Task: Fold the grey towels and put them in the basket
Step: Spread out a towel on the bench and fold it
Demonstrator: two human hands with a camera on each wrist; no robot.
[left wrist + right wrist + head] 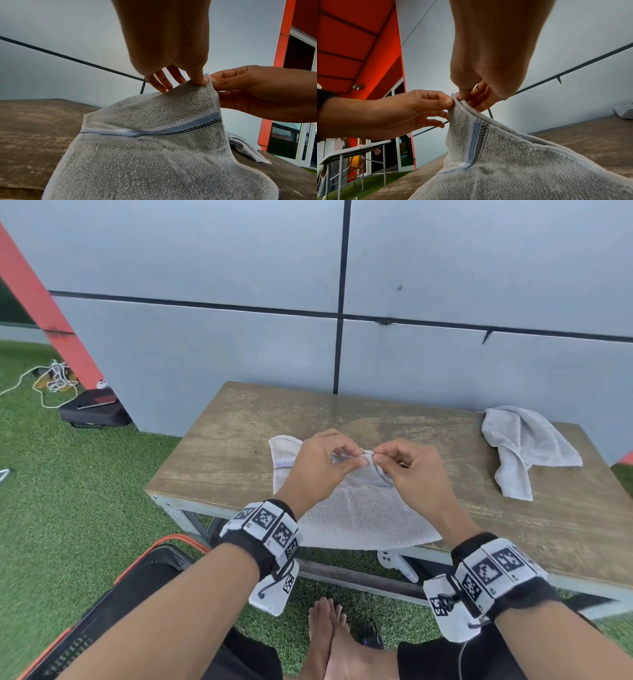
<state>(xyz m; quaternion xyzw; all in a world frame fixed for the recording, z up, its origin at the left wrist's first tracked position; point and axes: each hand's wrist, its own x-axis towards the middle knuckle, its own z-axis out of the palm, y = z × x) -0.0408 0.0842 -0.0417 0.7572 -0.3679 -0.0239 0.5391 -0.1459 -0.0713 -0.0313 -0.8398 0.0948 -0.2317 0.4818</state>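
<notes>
A grey towel (359, 508) with a blue checked stripe (154, 129) lies on the wooden table (233, 446), its near edge hanging over the front. Both hands meet above its middle at one raised corner. My left hand (346, 460) pinches that corner between thumb and forefinger (199, 79). My right hand (380, 458) pinches the same corner from the other side (462, 96). A second grey towel (527, 446) lies crumpled at the table's far right. The black basket (113, 604) with an orange rim stands on the grass at the lower left, partly behind my left forearm.
A grey panelled wall (445, 354) runs right behind the table. Artificial grass (68, 491) covers the ground. A black case (92, 409) and white cable (51, 378) lie at the far left. A white controller (397, 565) lies under the table by my bare feet (329, 635).
</notes>
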